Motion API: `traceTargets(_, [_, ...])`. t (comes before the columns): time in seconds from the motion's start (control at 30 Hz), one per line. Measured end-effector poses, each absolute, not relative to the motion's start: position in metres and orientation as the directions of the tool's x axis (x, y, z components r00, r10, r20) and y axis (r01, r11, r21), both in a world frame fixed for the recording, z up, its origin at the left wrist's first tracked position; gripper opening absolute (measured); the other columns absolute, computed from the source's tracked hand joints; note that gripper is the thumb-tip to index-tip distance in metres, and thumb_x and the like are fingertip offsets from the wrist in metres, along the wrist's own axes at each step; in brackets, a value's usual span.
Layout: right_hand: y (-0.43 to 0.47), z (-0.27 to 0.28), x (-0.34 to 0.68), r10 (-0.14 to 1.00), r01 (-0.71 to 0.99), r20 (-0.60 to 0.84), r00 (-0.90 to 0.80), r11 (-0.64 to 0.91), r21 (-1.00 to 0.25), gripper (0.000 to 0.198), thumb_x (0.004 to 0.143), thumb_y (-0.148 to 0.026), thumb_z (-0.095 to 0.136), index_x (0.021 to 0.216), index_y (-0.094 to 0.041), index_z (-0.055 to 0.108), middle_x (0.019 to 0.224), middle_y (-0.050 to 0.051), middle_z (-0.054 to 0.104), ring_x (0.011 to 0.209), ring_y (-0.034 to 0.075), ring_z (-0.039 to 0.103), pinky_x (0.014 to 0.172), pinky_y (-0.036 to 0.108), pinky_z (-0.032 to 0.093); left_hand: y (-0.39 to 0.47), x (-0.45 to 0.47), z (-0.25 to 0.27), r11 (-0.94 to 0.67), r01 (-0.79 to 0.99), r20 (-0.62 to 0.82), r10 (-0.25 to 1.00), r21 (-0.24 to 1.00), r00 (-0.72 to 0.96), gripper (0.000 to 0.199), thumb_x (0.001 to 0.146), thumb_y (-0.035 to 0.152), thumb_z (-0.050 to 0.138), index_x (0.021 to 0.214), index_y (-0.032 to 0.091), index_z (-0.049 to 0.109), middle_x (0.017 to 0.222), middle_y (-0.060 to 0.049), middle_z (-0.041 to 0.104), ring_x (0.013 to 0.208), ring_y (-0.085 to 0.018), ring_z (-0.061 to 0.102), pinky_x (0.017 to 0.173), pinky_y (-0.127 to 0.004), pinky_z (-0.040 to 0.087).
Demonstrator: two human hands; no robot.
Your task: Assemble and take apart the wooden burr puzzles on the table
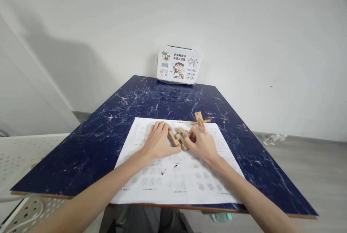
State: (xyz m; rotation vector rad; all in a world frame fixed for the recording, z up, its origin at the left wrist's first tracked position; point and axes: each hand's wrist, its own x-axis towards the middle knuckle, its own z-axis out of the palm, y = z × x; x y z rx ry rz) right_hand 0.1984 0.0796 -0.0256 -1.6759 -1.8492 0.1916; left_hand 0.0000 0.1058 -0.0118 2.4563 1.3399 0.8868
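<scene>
Several notched wooden puzzle pieces lie close together over a printed sheet, between my two hands. My left hand is curled around a wooden puzzle piece on the left side of this group, its thumb along the near side. My right hand has its fingers bent in a pinch at the right-hand pieces, which they partly hide. Just beyond the right hand are more wooden pieces, one marked with a 2 and a thin one lying crosswise.
The printed instruction sheet has two small dark-edged marks or tears. It covers the near part of the blue marbled table. A white cartoon-printed case stands at the far edge against the wall. A clear plastic wrapper lies on the floor at right.
</scene>
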Motion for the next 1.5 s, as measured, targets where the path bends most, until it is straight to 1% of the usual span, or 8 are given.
traceTargets(0.33, [0.074,-0.017,0.199,0.912,0.876,0.309,-0.271,0.367,-0.312,0.034,0.105,-0.032,0.043,0.076,-0.020,0.057,0.077,0.003,0.071,0.064,0.016,0.059,0.061,0.030,0.026,0.100,-0.001,-0.015,-0.740,0.488,0.401,0.666,0.463,0.629,0.071,0.074,0.045,0.082,0.132,0.021,0.049,0.139,-0.014,0.053,0.130,-0.035,0.049,0.109,-0.049,0.044])
traceTargets(0.53, [0.073,-0.016,0.198,0.894,0.802,0.308,-0.327,0.434,-0.409,0.035,0.110,-0.032,0.037,0.085,-0.022,0.059,0.081,0.002,0.071,0.069,0.017,0.062,0.066,0.027,0.032,0.104,-0.002,-0.018,-0.750,0.523,0.366,0.657,0.405,0.658,0.041,0.092,0.051,0.070,0.119,0.022,0.059,0.129,-0.010,0.062,0.122,-0.030,0.055,0.104,-0.046,0.045])
traceTargets(0.8, [0.075,-0.021,0.198,0.918,0.787,0.301,-0.257,0.379,-0.486,0.031,0.109,-0.037,0.039,0.093,-0.023,0.062,0.081,0.002,0.072,0.069,0.019,0.064,0.066,0.028,0.035,0.121,-0.008,-0.019,-0.584,0.771,0.406,0.788,0.254,0.463,0.008,0.099,0.027,0.060,0.104,0.021,0.060,0.116,-0.007,0.067,0.112,-0.029,0.058,0.097,-0.046,0.040])
traceTargets(0.97, [0.075,-0.022,0.199,0.923,0.789,0.288,-0.256,0.372,-0.489,0.031,0.108,-0.039,0.041,0.094,-0.022,0.063,0.077,0.002,0.071,0.067,0.019,0.063,0.066,0.028,0.035,0.137,-0.025,-0.023,-0.382,0.912,0.437,0.853,0.152,0.285,0.013,0.101,0.029,0.054,0.106,0.018,0.061,0.116,-0.015,0.066,0.111,-0.035,0.057,0.094,-0.051,0.040])
traceTargets(1.13, [0.077,-0.025,0.200,0.920,0.786,0.291,-0.263,0.380,-0.489,0.030,0.108,-0.038,0.042,0.096,-0.022,0.064,0.077,0.002,0.071,0.066,0.018,0.062,0.065,0.028,0.035,0.153,-0.045,-0.028,-0.288,0.952,0.511,0.837,0.106,0.196,0.021,0.099,0.022,0.052,0.117,0.014,0.060,0.122,-0.019,0.065,0.114,-0.038,0.058,0.106,-0.060,0.035])
traceTargets(1.3, [0.079,-0.026,0.200,0.913,0.778,0.307,-0.269,0.394,-0.489,0.028,0.107,-0.037,0.044,0.096,-0.022,0.065,0.076,0.002,0.072,0.065,0.018,0.063,0.064,0.027,0.035,0.145,-0.036,-0.017,-0.558,0.814,0.584,0.719,0.159,0.378,0.023,0.094,0.014,0.056,0.116,0.018,0.059,0.126,-0.014,0.064,0.125,-0.033,0.056,0.115,-0.056,0.034])
traceTargets(1.4, [0.080,-0.027,0.200,0.907,0.777,0.319,-0.276,0.406,-0.481,0.024,0.106,-0.036,0.047,0.097,-0.022,0.065,0.076,0.001,0.072,0.065,0.018,0.063,0.063,0.027,0.034,0.131,-0.022,-0.011,-0.732,0.640,0.579,0.634,0.234,0.513,0.019,0.095,0.011,0.050,0.107,0.021,0.061,0.115,-0.008,0.068,0.112,-0.026,0.062,0.100,-0.043,0.047])
traceTargets(1.5, [0.080,-0.029,0.201,0.902,0.780,0.327,-0.281,0.413,-0.470,0.023,0.106,-0.031,0.044,0.098,-0.022,0.063,0.079,0.002,0.072,0.068,0.018,0.064,0.063,0.027,0.034,0.120,-0.012,-0.010,-0.794,0.539,0.519,0.599,0.282,0.610,0.020,0.090,0.006,0.050,0.091,0.022,0.062,0.094,-0.003,0.071,0.092,-0.022,0.065,0.088,-0.040,0.048])
